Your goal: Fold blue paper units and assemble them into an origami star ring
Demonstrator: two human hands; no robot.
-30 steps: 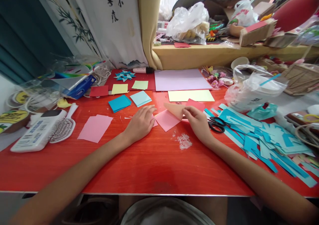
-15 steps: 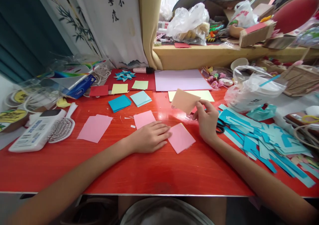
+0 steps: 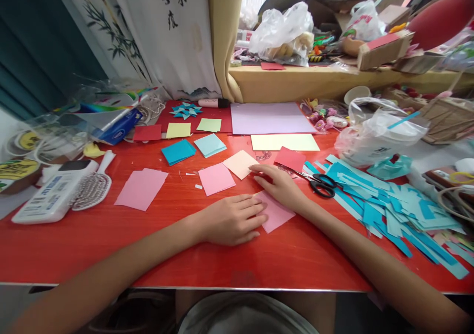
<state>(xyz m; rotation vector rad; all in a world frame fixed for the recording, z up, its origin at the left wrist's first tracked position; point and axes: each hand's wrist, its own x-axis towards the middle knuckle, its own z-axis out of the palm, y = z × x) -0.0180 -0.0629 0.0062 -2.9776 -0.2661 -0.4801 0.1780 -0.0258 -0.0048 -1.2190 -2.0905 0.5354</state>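
Note:
A peach paper square (image 3: 242, 164) lies on the red table, overlapping or touching the corner of a pink square (image 3: 217, 178). My right hand (image 3: 279, 186) reaches over to it, a fingertip on its right corner and the other fingers stretched out. Beneath that hand is another pink paper square (image 3: 277, 218), partly covered. My left hand (image 3: 233, 220) lies flat, its fingertips on the left edge of this pink square. Behind my right hand are a red paper square (image 3: 291, 159) and black-handled scissors (image 3: 322, 185), whose blades are partly under the red square.
Blue paper strips (image 3: 392, 201) heap at the right. Pink sheets (image 3: 142, 188) lie left, with blue squares (image 3: 178, 152) and pale blue squares (image 3: 210, 145) farther back. A hairbrush (image 3: 92, 191) and white pack (image 3: 55, 191) sit far left. A lilac sheet (image 3: 272, 118) lies at the back.
My right hand has brought the peach square down and left onto the table, uncovering the red square and scissors. My left hand has shifted slightly right and toward me.

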